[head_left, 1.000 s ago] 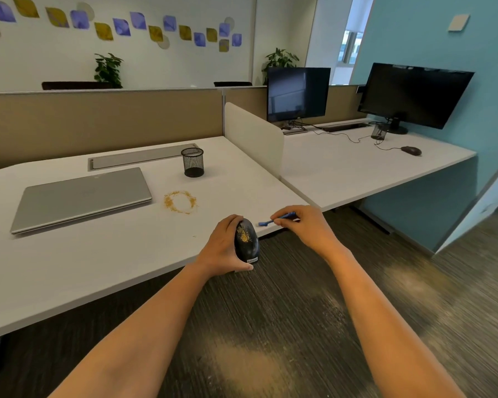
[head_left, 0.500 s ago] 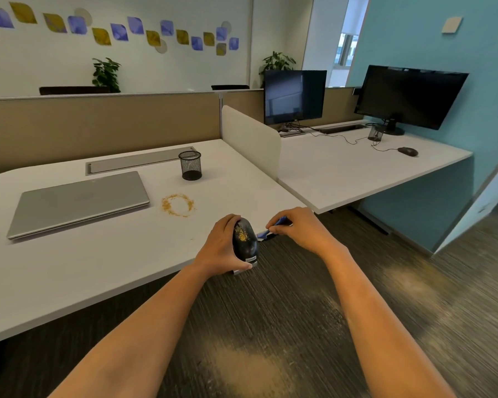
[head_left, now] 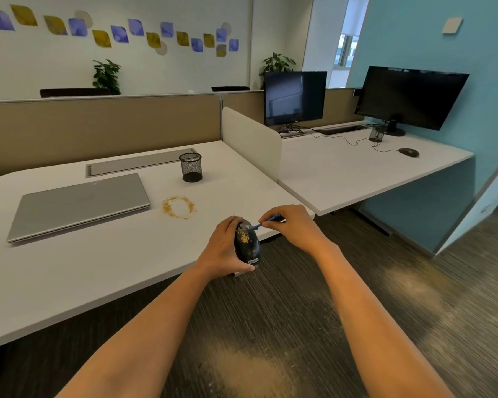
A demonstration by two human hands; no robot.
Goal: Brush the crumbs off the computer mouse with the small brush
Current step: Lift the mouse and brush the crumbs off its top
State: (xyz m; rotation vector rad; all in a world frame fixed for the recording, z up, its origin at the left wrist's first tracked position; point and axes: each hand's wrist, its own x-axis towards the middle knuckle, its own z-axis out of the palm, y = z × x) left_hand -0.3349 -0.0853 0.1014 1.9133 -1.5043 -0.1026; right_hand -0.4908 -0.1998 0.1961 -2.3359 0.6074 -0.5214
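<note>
My left hand grips a black computer mouse from its left side, holding it just past the desk's front edge. Yellow crumbs cover the mouse's upper back. My right hand pinches a small blue brush by its handle. The brush tip touches the top end of the mouse, just above the crumb patch.
On the white desk lie a closed silver laptop, a black mesh pen cup and a ring of crumbs. A white divider separates the neighbouring desk with two monitors and another mouse. Carpet lies below my arms.
My right hand has brought the brush leftward from beside the mouse until its tip rests on the mouse's top. My left hand keeps holding the mouse.
</note>
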